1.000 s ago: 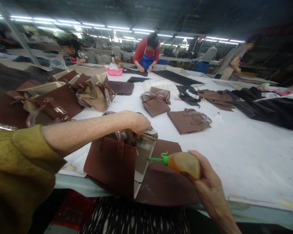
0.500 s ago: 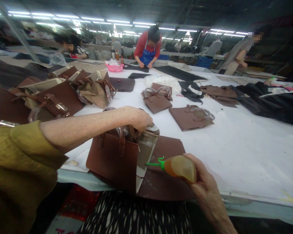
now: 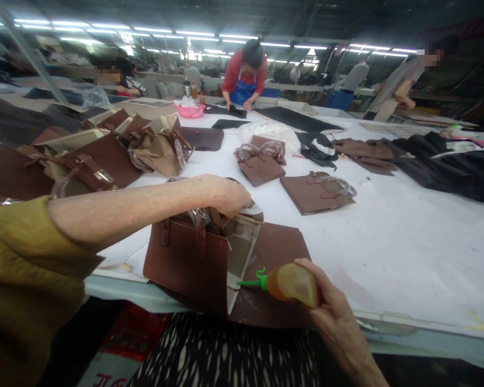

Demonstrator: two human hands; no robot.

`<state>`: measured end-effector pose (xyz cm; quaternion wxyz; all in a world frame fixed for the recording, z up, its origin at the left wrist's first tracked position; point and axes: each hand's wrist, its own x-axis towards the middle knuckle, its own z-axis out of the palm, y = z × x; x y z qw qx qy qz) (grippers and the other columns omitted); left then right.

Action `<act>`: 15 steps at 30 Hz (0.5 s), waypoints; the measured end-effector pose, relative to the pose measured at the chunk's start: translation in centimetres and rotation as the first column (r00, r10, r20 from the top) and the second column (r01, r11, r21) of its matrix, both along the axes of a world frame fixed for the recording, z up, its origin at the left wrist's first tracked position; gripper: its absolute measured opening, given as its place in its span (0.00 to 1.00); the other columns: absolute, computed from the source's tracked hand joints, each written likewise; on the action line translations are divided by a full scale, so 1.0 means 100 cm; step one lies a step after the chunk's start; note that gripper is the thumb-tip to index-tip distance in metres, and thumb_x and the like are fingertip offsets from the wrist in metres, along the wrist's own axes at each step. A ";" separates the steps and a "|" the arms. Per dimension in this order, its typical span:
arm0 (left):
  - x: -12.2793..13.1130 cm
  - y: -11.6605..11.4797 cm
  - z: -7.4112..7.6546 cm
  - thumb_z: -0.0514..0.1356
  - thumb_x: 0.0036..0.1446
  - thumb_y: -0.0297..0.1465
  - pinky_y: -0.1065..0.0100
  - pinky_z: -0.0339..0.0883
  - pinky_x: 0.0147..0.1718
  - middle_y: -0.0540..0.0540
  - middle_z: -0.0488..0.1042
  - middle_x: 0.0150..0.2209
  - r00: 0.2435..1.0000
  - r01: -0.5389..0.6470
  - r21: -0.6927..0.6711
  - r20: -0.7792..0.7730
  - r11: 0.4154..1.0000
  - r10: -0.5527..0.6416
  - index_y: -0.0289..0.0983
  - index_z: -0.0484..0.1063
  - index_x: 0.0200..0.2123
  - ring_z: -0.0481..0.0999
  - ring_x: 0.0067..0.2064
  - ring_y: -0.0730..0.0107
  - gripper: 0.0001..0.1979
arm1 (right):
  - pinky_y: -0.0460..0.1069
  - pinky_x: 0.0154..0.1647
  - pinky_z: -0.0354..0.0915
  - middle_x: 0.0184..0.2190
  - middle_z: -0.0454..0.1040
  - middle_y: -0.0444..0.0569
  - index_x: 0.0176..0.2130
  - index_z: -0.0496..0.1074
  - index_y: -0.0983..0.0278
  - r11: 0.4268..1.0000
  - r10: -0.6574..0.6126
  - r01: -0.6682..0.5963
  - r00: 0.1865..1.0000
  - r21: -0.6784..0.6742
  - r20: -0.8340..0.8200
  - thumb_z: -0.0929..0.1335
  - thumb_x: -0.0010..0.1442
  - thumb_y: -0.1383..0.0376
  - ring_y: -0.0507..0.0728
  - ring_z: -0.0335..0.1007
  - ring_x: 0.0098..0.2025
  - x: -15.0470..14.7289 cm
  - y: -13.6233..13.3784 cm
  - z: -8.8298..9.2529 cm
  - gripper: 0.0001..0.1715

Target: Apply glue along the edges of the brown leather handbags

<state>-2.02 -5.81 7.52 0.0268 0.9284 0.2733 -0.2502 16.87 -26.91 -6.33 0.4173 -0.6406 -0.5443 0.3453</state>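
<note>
A brown handbag (image 3: pixel 187 260) stands at the near edge of the white table (image 3: pixel 407 252), its side panel (image 3: pixel 242 250) turned open and a brown flap (image 3: pixel 274 258) lying flat beside it. My left hand (image 3: pixel 226 194) is closed over the bag's top by the plastic-wrapped handles. My right hand (image 3: pixel 333 312) grips an amber squeeze bottle (image 3: pixel 291 281). The bottle's green nozzle (image 3: pixel 250 280) points left at the lower edge of the open panel.
Several brown bags (image 3: pixel 84 166) stand in a row at the left. Flat brown bags (image 3: pixel 260 166) (image 3: pixel 314 192) lie mid-table, dark fabric (image 3: pixel 452 166) at the right. A pink bowl (image 3: pixel 189 110) sits far back. A person in a blue apron (image 3: pixel 242 80) and others work at the far tables.
My right hand has moved the bottle down and to the left, bringing the nozzle to the panel's lower edge. My left hand has stayed on the bag's top.
</note>
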 end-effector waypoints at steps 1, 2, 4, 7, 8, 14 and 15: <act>-0.001 -0.003 0.002 0.60 0.43 0.26 0.67 0.65 0.29 0.42 0.77 0.35 0.999 0.044 0.021 -0.034 0.999 -0.043 0.36 0.75 0.34 0.74 0.33 0.61 0.11 | 0.56 0.57 0.57 0.53 0.68 0.47 0.52 0.65 0.56 1.000 -0.006 0.006 1.000 -0.025 -0.029 0.70 0.51 0.63 0.63 0.62 0.55 0.000 0.001 0.001 0.28; -0.003 -0.006 0.004 0.58 0.45 0.25 0.66 0.65 0.30 0.40 0.77 0.37 0.995 0.082 0.042 -0.064 0.996 -0.079 0.35 0.75 0.36 0.74 0.35 0.60 0.12 | 0.55 0.57 0.58 0.53 0.68 0.47 0.52 0.65 0.57 0.999 -0.017 0.014 0.998 -0.048 -0.063 0.71 0.50 0.62 0.63 0.62 0.54 0.000 0.002 0.002 0.29; -0.006 -0.012 0.011 0.57 0.48 0.24 0.66 0.65 0.33 0.39 0.76 0.40 0.990 0.105 0.081 -0.098 0.991 -0.097 0.34 0.74 0.39 0.74 0.38 0.59 0.13 | 0.55 0.55 0.60 0.52 0.68 0.48 0.52 0.65 0.58 0.996 -0.044 0.031 0.988 -0.085 -0.148 0.72 0.49 0.61 0.63 0.64 0.53 0.000 0.005 0.003 0.31; -0.013 -0.020 0.027 0.57 0.50 0.23 0.66 0.65 0.36 0.38 0.75 0.42 0.991 0.048 0.126 -0.131 0.991 -0.031 0.33 0.72 0.42 0.74 0.42 0.59 0.13 | 0.53 0.48 0.66 0.47 0.72 0.48 0.53 0.64 0.59 0.993 -0.099 0.074 0.950 -0.094 -0.296 0.74 0.47 0.60 0.63 0.68 0.48 0.002 0.010 0.004 0.34; -0.015 -0.022 0.033 0.57 0.51 0.23 0.66 0.65 0.36 0.38 0.75 0.43 0.990 0.019 0.143 -0.139 0.990 0.001 0.33 0.71 0.42 0.74 0.43 0.58 0.13 | 0.52 0.45 0.67 0.45 0.73 0.48 0.53 0.63 0.59 0.991 -0.120 0.094 0.930 -0.092 -0.347 0.74 0.47 0.59 0.62 0.69 0.45 0.003 0.012 0.004 0.34; -0.022 -0.032 0.066 0.55 0.51 0.20 0.60 0.66 0.36 0.36 0.74 0.42 0.981 -0.101 0.241 -0.135 0.965 0.137 0.29 0.70 0.43 0.74 0.42 0.52 0.14 | 0.51 0.31 0.71 0.40 0.72 0.48 0.52 0.62 0.60 0.964 -0.256 0.249 0.800 -0.089 -0.542 0.74 0.49 0.55 0.61 0.70 0.39 0.000 0.020 0.006 0.35; -0.022 -0.034 0.067 0.55 0.51 0.20 0.60 0.66 0.36 0.36 0.74 0.42 0.981 -0.105 0.248 -0.135 0.963 0.142 0.29 0.69 0.44 0.74 0.42 0.52 0.15 | 0.51 0.31 0.71 0.40 0.72 0.49 0.52 0.62 0.60 0.962 -0.263 0.260 0.802 -0.083 -0.537 0.74 0.49 0.55 0.61 0.70 0.39 0.000 0.022 0.006 0.35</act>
